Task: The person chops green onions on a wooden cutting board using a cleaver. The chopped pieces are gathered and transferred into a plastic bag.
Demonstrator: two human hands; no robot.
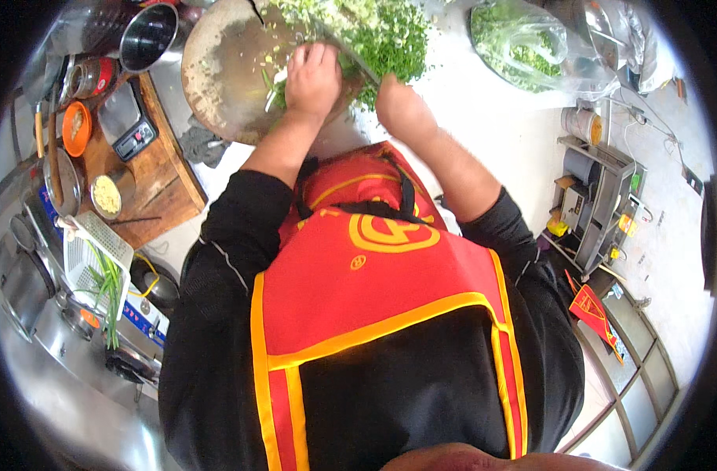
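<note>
Chopped green onions (397,41) lie in a large heap across the far right of a round wooden chopping block (217,76). My right hand (402,109) grips a knife (361,66), its blade slanting up and left past the heap. On the block, left of the blade, my left hand (314,79) presses down with fingers curled together. Green onion stalks (278,94) show at the edge of that palm; the rest of them is hidden under the hand. Loose bits are scattered over the block.
Right of the heap sits a clear plastic bag (547,53) around chopped greens. A wooden table (158,194) at left bears a digital scale (136,138), an orange bowl (77,128) and a metal cup (106,196). A white basket (94,235) holds whole green onions. A metal shelf (597,200) stands right.
</note>
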